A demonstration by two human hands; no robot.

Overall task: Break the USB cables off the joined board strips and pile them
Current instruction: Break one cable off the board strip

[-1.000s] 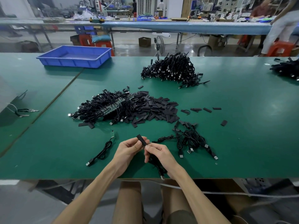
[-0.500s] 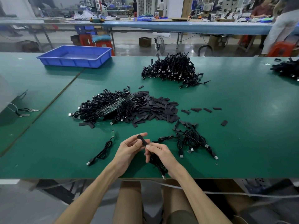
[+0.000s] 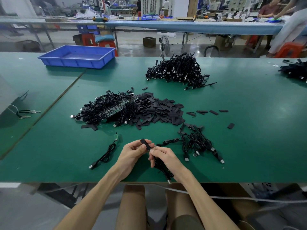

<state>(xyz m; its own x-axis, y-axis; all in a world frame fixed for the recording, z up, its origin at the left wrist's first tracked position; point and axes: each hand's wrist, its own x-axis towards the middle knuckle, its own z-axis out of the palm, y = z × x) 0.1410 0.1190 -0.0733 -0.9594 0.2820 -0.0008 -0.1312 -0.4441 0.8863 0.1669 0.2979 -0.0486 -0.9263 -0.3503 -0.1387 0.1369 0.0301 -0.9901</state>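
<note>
Bench sweep, starting far left. Passing a tray [image 3: 78, 56] at the back edge and a loose cable [image 3: 106, 153] lying alone near the front. Reaching the strips [image 3: 114, 108] mid-bench, cables tangled over green boards, with sleeves [image 3: 162, 110] spilling off to their right.

Pinching a black piece [image 3: 144, 143] in the left hand [image 3: 132, 155], thumb and fingers clamped on its near end, far end sticking up clear of the bench. Gripping the cable [image 3: 162, 168] in the right hand [image 3: 164, 156], fingers curled tight round it just below the piece, the rest trailing under the palm towards the bench edge (plug end dangling there). Not telling bare board from sleeved board here: too small and dark.

Judging the step as working the piece at the cable's end. Doing it well: keeping both grips close against the joint, hands nearly touching; bending or twisting short and sharp rather than tugging along the wire, sparing the joint; holding the work low over the bench against flying bits.

Further right, eyeing the near pile [image 3: 197, 143] just beside the right hand, likely the drop spot; big pile [image 3: 177, 70] well back, another heap [image 3: 295, 70] at the far right edge.
</note>
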